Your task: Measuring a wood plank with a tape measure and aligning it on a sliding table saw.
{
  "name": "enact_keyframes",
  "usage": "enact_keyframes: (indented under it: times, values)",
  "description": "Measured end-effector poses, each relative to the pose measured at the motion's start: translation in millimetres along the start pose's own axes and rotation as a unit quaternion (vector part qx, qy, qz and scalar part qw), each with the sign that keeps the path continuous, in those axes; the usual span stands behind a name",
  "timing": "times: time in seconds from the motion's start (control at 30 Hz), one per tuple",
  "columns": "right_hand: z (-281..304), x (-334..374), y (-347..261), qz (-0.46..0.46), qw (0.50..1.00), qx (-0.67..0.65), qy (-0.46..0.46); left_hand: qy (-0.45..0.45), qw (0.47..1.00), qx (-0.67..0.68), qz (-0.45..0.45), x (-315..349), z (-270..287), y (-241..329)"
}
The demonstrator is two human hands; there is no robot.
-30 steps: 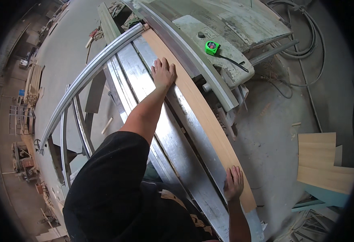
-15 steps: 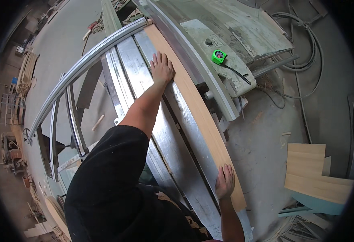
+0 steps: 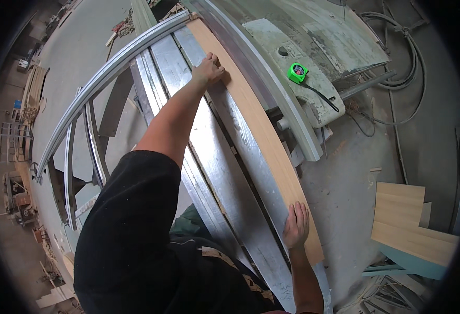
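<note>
A long, narrow light-brown wooden board (image 3: 257,123) lies lengthwise on a silvery metal sliding table (image 3: 209,152). My left hand (image 3: 208,71) rests at the far part of the board, its fingers bent over the left edge. Toward the near end, my right hand (image 3: 296,228) lies on the board with fingers stretched out and close together; its thumb is not clearly visible. A curved-looking metal rail (image 3: 112,62) crosses the far end of the table, close to the board's end.
A bright green tape measure (image 3: 297,73) sits on the worn machine body (image 3: 319,99), right of the board. Coiled hose (image 3: 410,57) lies on the floor beyond. Cut wooden panels (image 3: 405,209) stand at right, above scrap strips (image 3: 397,290). Stacked timber (image 3: 33,94) is far left.
My left hand's fingers have gone from spread flat to bent at the board's edge. The view has shifted slightly; my right hand remains on the board near its near end.
</note>
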State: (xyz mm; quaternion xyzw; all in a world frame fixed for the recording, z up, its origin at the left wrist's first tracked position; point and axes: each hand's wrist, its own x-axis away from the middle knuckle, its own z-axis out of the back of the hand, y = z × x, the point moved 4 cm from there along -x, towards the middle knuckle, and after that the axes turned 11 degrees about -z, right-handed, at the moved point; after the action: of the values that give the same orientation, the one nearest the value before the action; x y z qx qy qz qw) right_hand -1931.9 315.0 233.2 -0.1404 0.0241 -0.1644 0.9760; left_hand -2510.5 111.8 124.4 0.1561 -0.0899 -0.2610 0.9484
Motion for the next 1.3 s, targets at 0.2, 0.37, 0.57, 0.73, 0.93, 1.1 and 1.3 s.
enact_keyframes:
  times: [0.2,0.37,0.57,0.73,0.93,1.1,1.3]
  values:
    - [-2.6,-22.0,-15.4,0.011,1.0,0.01,0.012,-0.148,0.989,-0.011,0.0,-47.5,-7.7,-59.6]
    - [-9.3,-40.4,-26.0,0.019,0.999,-0.005,0.029,-0.211,0.92,-0.179,-0.279,-71.8,0.1,-90.4]
    - [-14.6,-50.6,-24.1,-0.001,0.999,0.002,0.034,-0.278,0.959,0.013,-0.053,-90.1,-1.0,-62.6]
    - [-25.5,-67.2,-29.6,-0.009,1.0,-0.005,0.03,-0.253,0.962,-0.028,-0.099,-112.8,-8.7,-100.4]
    - [-33.7,-107.0,-59.7,0.025,0.997,-0.044,0.055,-0.232,0.896,-0.231,-0.301,-156.3,13.3,-205.5]
    - [-27.0,-116.8,-56.7,-0.004,0.999,-0.03,0.018,-0.29,0.808,-0.278,-0.431,-166.8,-18.9,-151.6]
    - [-35.6,-142.0,-72.0,0.004,0.998,-0.028,0.049,-0.272,0.908,-0.041,-0.314,-167.6,36.2,-152.1]
